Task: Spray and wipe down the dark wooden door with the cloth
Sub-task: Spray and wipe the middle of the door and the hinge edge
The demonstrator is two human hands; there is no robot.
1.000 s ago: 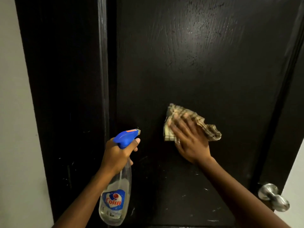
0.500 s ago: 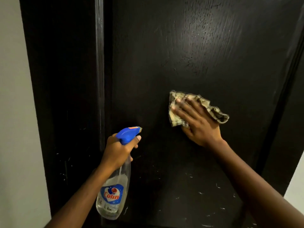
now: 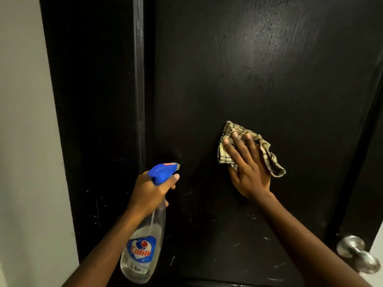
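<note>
Pressing flat against the dark wooden door, the right hand has its fingers straight and spread over a checked beige cloth, pinning it to the panel a little right of the middle of the view. Part of the cloth bunches out past the right side of the hand, toward the door's right edge. Left of it and slightly lower, well apart from the cloth, the left hand grips the neck of a clear spray bottle, fingers curled round it just under the blue trigger head, whose nozzle points at the door. The bottle hangs down from the hand, its blue and red label reading "Colin", with some clear liquid in its lower part. Pale specks and short scratches dot the lower door beneath both hands, while a soft sheen shows the wood grain higher up. A silver door knob sits at the lower right edge, blurred. Along the left, a pale wall borders the dark door frame.
</note>
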